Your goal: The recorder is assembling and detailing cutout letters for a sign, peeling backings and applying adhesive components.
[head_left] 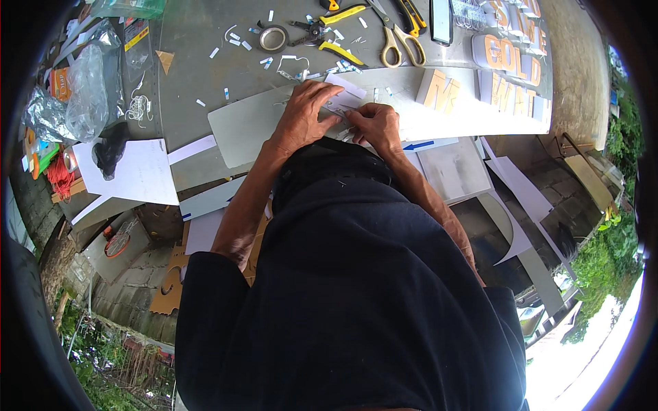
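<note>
Both of my hands are close together over a long light-grey panel (240, 130) on the worktable. A small white flat piece (347, 87) lies between them, and my left hand (301, 113) has its curled fingers and thumb closed on its near edge. To its right, my right hand (377, 125) is in a pinch, thumb against forefinger, close to the piece. Whatever sits in that pinch is too small to make out. Thin wire and small white bits lie around the fingertips. A block letter (439, 90) with an orange face and white sides rests on the panel to the right.
Beyond my hands lie a tape roll (273, 39), yellow-handled wire strippers (319, 31), scissors (394, 38) and a phone (441, 20). More orange-faced letters (504, 55) stand at far right. Plastic bags (88, 85) and a white sheet (130, 175) are on the left, with scattered white clippings.
</note>
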Motion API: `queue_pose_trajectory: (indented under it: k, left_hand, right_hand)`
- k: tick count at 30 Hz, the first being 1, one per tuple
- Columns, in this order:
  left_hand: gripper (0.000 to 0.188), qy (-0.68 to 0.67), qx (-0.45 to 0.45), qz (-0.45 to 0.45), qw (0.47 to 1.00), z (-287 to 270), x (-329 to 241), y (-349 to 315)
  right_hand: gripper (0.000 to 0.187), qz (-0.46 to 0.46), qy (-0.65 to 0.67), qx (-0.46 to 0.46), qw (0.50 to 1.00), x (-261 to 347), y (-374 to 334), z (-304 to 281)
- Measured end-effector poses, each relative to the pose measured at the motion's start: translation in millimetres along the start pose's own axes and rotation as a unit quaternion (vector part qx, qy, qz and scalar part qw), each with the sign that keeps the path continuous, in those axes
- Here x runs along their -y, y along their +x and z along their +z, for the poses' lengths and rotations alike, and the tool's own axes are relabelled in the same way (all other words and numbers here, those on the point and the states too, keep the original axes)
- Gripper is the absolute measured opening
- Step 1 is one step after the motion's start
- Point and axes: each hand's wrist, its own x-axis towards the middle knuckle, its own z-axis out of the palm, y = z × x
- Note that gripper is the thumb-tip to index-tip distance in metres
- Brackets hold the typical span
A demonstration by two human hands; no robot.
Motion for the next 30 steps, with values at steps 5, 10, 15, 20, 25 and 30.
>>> queue_pose_trajectory:
  k: [5,10,15,20,25,30]
  left_hand:
    - [0.050,0.007,-0.034,-0.022,0.999,8.4,-0.2,4.4]
    - [0.045,0.001,-0.039,-0.048,0.998,13.6,-1.7,9.1]
    - [0.042,0.015,-0.039,-0.058,0.997,13.7,-6.5,10.9]
    - [0.042,0.018,-0.027,-0.045,0.998,11.6,-6.5,11.6]
    - [0.043,0.018,-0.059,-0.038,0.997,12.1,-8.3,8.2]
    - [0.043,0.149,-0.065,-0.065,0.985,6.0,-15.6,5.3]
  right_hand:
    - [0.026,-0.012,-0.010,-0.003,1.000,3.8,-2.7,2.1]
    - [0.026,-0.011,-0.013,-0.002,1.000,4.4,-0.7,1.4]
    - [0.030,-0.019,-0.010,0.029,0.999,-1.0,-0.8,-6.0]
    - [0.037,-0.036,0.010,0.048,0.998,-21.0,-11.9,-22.1]
    - [0.061,-0.041,-0.182,0.044,0.981,-14.1,-28.3,-15.4]
    - [0.060,0.025,-0.203,0.033,0.978,-13.2,-17.5,-1.9]
